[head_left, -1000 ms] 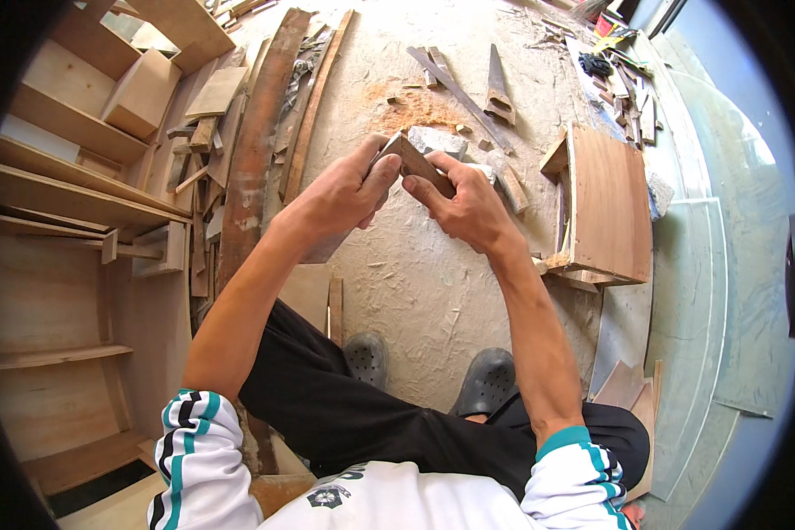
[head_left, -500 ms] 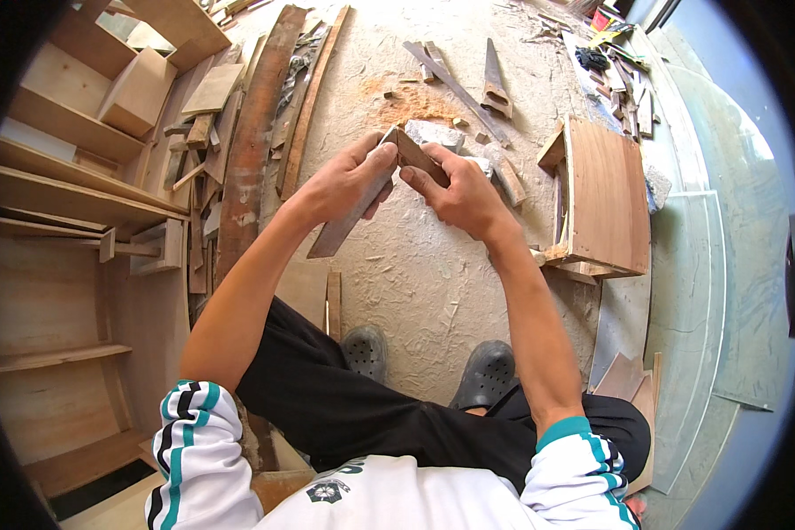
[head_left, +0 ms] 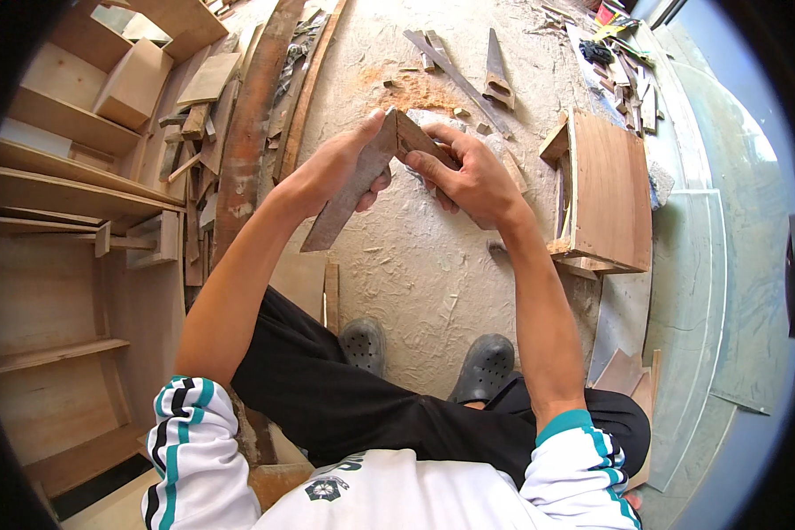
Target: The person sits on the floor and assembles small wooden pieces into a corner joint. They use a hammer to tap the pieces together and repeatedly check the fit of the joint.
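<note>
Gripping the grey strip (head_left: 348, 194) with your left hand (head_left: 340, 161) and the brown strip (head_left: 415, 138) with your right hand (head_left: 479, 183), fingers closed around both, you seemingly steady their far corner.

Before me: one rough beige floor (head_left: 415, 296), brightly lit; one bare-wood shelving unit (head_left: 49, 300), open compartments, along one side; opposite, one small drawer-like wooden box (head_left: 611, 190); beyond it, greenish glass sheets (head_left: 693, 291).

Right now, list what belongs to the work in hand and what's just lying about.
In hand:
angled piece, gripped by left hand and right hand

Apparently just lying about:
saw
wooden box
long brown plank
glass pane
</note>
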Demonstrator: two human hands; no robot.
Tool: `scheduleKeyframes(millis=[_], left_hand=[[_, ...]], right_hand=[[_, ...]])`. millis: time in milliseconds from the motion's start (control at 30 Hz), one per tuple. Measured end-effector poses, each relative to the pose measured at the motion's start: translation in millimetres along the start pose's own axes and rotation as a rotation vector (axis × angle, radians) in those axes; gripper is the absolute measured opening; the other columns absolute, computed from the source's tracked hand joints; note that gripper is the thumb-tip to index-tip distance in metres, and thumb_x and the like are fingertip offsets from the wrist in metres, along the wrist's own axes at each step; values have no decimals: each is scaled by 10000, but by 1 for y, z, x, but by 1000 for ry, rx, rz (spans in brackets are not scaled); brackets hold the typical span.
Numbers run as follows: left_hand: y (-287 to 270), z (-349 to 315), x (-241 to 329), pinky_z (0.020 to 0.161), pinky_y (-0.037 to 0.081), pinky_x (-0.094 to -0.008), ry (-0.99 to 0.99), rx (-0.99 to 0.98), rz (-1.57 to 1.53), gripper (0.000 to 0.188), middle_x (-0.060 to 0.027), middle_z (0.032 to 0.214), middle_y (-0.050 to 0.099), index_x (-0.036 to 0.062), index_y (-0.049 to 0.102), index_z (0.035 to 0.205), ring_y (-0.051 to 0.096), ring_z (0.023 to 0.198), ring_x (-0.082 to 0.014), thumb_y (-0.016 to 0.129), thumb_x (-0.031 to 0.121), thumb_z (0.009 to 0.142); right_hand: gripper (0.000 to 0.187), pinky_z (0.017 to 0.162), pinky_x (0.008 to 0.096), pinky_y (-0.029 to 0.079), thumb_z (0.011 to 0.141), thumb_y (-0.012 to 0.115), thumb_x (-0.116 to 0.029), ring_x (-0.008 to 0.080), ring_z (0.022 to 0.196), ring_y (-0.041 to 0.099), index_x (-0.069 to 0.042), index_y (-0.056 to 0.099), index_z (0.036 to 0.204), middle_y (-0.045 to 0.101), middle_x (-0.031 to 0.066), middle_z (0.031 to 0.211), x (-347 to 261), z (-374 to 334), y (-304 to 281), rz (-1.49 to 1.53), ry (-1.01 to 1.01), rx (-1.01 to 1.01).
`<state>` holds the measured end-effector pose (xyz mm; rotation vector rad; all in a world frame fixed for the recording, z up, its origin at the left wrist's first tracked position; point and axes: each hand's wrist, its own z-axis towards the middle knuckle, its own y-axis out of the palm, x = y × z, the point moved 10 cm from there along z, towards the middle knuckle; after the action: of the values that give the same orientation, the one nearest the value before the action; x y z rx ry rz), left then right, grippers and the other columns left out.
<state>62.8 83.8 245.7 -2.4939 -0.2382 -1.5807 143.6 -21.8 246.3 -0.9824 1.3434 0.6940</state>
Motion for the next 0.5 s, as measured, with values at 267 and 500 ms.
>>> scheduleKeyframes(millis=[267, 500], left_hand=[[-2, -1, -10, 406, 378, -254, -8, -64, 132, 691, 9, 620, 467, 59, 544, 1014, 425, 463, -83, 298, 704, 977], [-2, -6, -9, 401, 372, -254, -4, -47, 132, 709, 19, 604, 444, 55, 547, 965, 414, 450, -81, 271, 707, 979]], right_hand=[[375, 564, 317, 460, 929, 697, -317, 123, 607, 555, 1, 665, 1123, 634, 74, 702, -3, -4, 7, -91, -53, 41], [362, 692, 358, 538, 930, 691, -292, 231, 776, 706, 20, 663, 1111, 732, 181, 890, -15, -4, 8, -184, -300, 114]])
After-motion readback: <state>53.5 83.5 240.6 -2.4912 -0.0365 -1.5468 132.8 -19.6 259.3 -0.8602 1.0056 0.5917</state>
